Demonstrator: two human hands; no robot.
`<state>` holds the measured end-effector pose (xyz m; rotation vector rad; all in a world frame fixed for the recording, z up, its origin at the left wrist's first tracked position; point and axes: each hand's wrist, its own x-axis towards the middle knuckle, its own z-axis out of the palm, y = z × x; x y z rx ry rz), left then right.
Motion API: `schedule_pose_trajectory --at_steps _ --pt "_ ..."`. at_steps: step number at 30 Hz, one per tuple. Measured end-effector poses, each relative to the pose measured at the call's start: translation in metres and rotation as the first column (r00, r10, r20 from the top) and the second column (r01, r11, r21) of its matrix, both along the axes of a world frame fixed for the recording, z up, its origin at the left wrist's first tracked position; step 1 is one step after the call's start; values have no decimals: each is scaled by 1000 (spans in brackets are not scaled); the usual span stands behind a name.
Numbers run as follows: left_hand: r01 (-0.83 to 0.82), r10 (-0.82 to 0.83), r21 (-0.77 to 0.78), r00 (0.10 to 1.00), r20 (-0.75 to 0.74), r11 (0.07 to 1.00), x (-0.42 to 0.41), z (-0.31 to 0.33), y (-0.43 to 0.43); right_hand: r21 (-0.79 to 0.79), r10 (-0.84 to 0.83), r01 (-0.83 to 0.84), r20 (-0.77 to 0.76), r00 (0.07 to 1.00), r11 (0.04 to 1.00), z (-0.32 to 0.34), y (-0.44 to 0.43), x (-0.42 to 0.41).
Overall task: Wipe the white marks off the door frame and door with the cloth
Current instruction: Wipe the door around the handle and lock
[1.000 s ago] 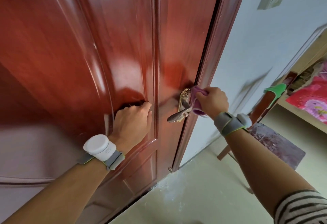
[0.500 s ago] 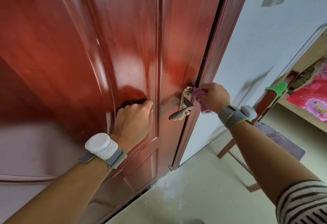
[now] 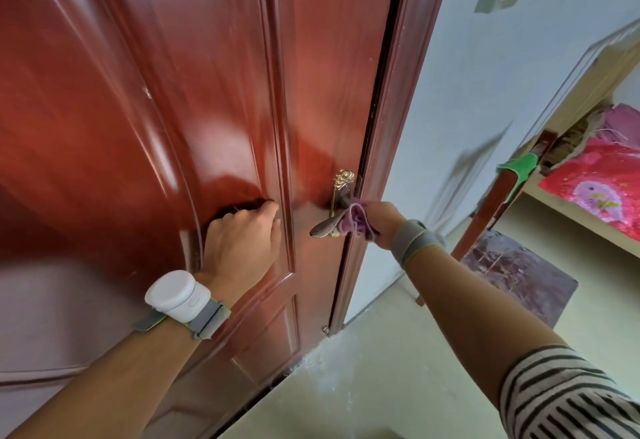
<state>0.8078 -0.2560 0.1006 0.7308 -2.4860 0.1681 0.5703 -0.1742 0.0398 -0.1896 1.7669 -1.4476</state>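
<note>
Now, over at 9 o'clock in the view, the left grip is pressing as a curled fist against the raised panel of the door, holding nothing that shows; it is probably bracing the door so it does not swing. A small pale fleck is showing on the panel moulding toward 11 o'clock from that fist, though it could be glare.

Moving right, the lever handle is sticking out toward 8 o'clock. The cloth, purple and bunched, is touching the handle's neck. The right grip is closing round the cloth from its 3 o'clock side, with the fingers themselves mostly hidden behind the fabric.

The door frame is passing just behind that grip, and its long axis is running from about 7 o'clock at the floor up to 1 o'clock. Faint white specks are dotting its inner edge toward 12 o'clock from the cloth. So the right grip is much the nearer one, and the next stroke is likely calling for travel along that axis, upward, keeping the cloth flat on the edge.

Farther right, a stool is standing by the pale wall.
</note>
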Motion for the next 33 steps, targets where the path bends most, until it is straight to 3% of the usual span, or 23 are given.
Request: schedule_pose_trajectory --at_steps 2,4,7,11,15,17,20,21,23,25,27,28,29,31,32,33 --pt "2 -2 -8 1000 -3 1000 0 0 1 -174 2 81 429 903 981 -9 1 4" --pt "8 -8 -2 1000 -1 1000 0 -1 0 -271 -2 228 640 769 935 -21 0 8" --pt "6 -6 11 1000 -8 1000 1 -1 -2 -295 -25 331 711 703 896 -25 -1 18" --pt "8 -8 -3 1000 3 1000 2 0 -1 -277 -140 415 664 735 866 -19 -9 29" --pt "10 -10 8 1000 7 1000 2 0 0 -282 -403 527 397 825 801 -23 -19 38" --pt "7 -7 2 1000 18 1000 2 1 0 -266 -484 487 82 871 832 -25 -20 36" --pt "-3 4 -17 999 37 1000 6 1 -1 -211 -405 348 -403 820 914 -22 -17 27" --pt "-6 6 -19 999 41 1000 7 0 -2 -167 -313 265 -558 769 950 -20 -13 25" --pt "-17 17 -15 998 55 1000 7 -1 -3 -18 -67 100 -855 515 995 -17 -5 21" --pt "-28 29 -6 997 66 1000 3 -2 -3 108 100 22 -968 230 994 -13 1 17" --pt "-20 19 11 996 82 1000 -5 -4 -1 146 151 -45 -978 144 988 -8 6 12" --pt "-21 20 19 996 89 1000 -7 -4 -1 113 132 -95 -968 216 989 -9 3 9" --pt "-17 13 33 994 104 999 -13 -5 0 54 92 -112 -924 370 992 -8 5 5" --pt "-14 1 76 987 159 997 -26 -5 3 -119 -81 5 -648 757 993 -9 7 -4" --pt "-10 -6 92 985 172 996 -31 -6 4 -162 -155 87 -483 862 983 -12 9 -7" --pt "-1 -17 100 985 174 995 -35 -7 5 -146 -173 125 -394 903 981 -14 10 -7"
